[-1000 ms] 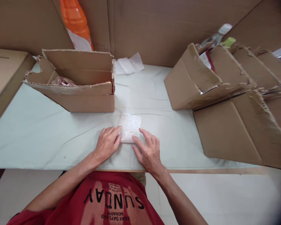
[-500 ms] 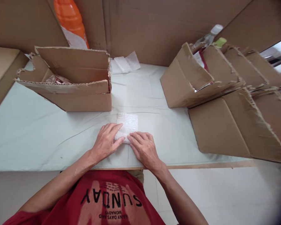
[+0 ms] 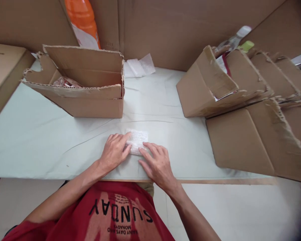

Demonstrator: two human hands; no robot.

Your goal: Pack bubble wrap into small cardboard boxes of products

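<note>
A small folded piece of bubble wrap (image 3: 137, 138) lies flat on the cloth-covered table in front of me. My left hand (image 3: 115, 149) holds its left side, the index fingertip on top and the thumb pressed at the lower left edge. On the opposite side, my right hand (image 3: 157, 161) has its fingers apart, with the fingertips touching the lower right corner and the thumb off the wrap. Whether anything is inside the wrap cannot be made out.
An open cardboard box (image 3: 97, 106) with a plastic-wrapped item stands left. More cut boxes (image 3: 237, 135) stand right, bottles poking out of one. Behind are clear plastic pieces (image 3: 137, 68) and an orange bottle (image 3: 83, 20). The table's front edge (image 3: 195, 180) runs close to my body.
The bubble wrap has become shorter, its far edge now nearer to me. My right hand has spread its fingers and moved slightly right. The view has shifted a little.
</note>
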